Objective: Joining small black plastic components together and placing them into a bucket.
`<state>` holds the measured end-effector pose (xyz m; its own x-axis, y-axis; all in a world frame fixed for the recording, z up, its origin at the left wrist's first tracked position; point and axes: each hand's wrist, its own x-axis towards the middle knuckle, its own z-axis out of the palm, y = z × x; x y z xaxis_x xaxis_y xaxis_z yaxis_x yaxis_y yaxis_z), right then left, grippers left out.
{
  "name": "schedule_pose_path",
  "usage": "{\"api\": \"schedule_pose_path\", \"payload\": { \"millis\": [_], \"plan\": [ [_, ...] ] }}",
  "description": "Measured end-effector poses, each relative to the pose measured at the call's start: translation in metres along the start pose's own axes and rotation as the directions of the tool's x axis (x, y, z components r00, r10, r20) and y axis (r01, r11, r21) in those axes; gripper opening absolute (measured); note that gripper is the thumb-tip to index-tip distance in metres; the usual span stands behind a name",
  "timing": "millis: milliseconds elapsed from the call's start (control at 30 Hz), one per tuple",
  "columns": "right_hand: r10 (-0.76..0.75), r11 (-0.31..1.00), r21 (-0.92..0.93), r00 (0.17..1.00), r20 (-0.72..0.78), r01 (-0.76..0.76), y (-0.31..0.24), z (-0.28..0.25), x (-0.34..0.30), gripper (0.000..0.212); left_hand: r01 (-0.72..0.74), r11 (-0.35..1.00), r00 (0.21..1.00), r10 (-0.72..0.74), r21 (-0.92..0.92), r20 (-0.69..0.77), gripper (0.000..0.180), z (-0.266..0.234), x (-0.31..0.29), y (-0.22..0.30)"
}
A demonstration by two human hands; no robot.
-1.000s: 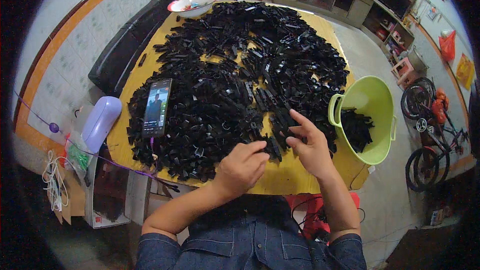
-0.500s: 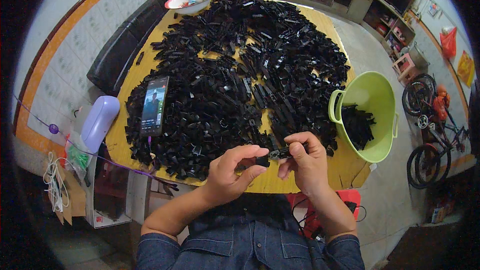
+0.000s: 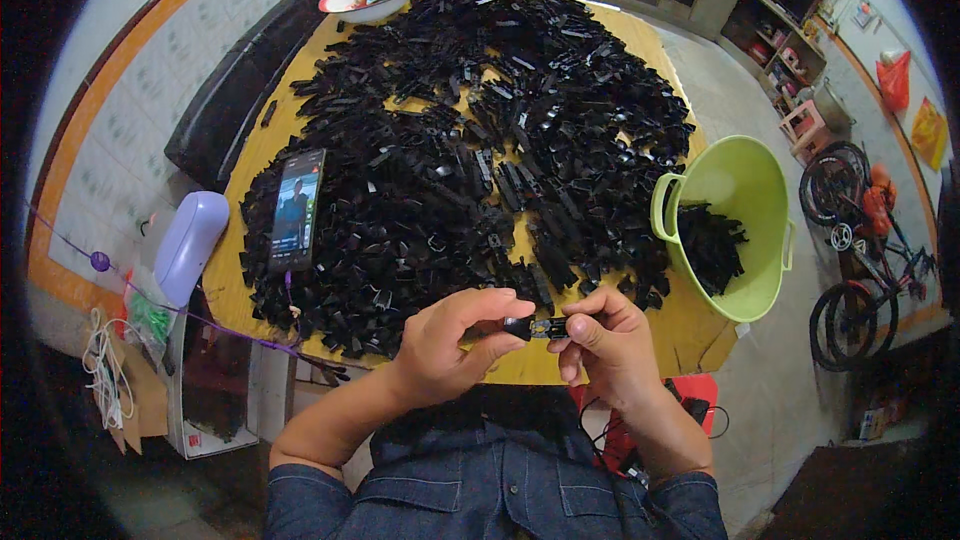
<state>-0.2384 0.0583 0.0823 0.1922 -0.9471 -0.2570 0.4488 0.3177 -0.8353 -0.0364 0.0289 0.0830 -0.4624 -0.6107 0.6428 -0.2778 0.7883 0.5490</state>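
Head view, and we've got the left hand point(image 3: 438, 345) pinching a black cap point(image 3: 517, 327), the right hand point(image 3: 612, 345) gripping a black clip point(image 3: 556, 327), end to end just below the frame's centre; whether they're joined, we can't tell. Black parts point(image 3: 400, 200) blanket the middle, a phone point(image 3: 297, 210) lies left, a green bucket point(image 3: 755, 230) sits right.

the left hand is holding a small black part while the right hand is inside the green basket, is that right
Not quite: the right hand isn't inside the green basket. The head view shows it outside, close to the left hand, with its fingers on black work too. The left hand is indeed holding a small black part.
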Motion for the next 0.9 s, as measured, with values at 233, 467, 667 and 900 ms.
{"api": "schedule_pose_path", "payload": {
  "millis": [233, 467, 667, 900],
  "plan": [
    [-0.029, 0.999, -0.036, 0.999, -0.027, 0.028, 0.003, 0.001, -0.003, 0.020, 0.177, 0.970, 0.984, -0.179, -0.167, 0.001, 0.030, 0.000, 0.003, 0.001],
    [0.164, 0.905, -0.415, 0.976, 0.143, -0.091, -0.009, -0.009, -0.005, 0.018, -0.205, 0.978, 0.957, 0.208, -0.037, 0.203, 0.049, 0.005, -0.012, -0.018],
    [-0.014, 0.608, -0.747, 0.944, 0.329, 0.270, 0.026, 0.006, -0.021, 0.020, 0.605, 0.233, 0.783, -0.348, -0.762, 0.515, 0.104, 0.023, -0.006, 0.007],
    [-0.094, 0.631, -0.718, 0.948, 0.304, 0.293, 0.034, 0.016, -0.033, 0.023, 0.595, 0.028, 0.774, -0.291, -0.803, 0.563, 0.094, 0.047, -0.018, 0.016]
  ]
}}
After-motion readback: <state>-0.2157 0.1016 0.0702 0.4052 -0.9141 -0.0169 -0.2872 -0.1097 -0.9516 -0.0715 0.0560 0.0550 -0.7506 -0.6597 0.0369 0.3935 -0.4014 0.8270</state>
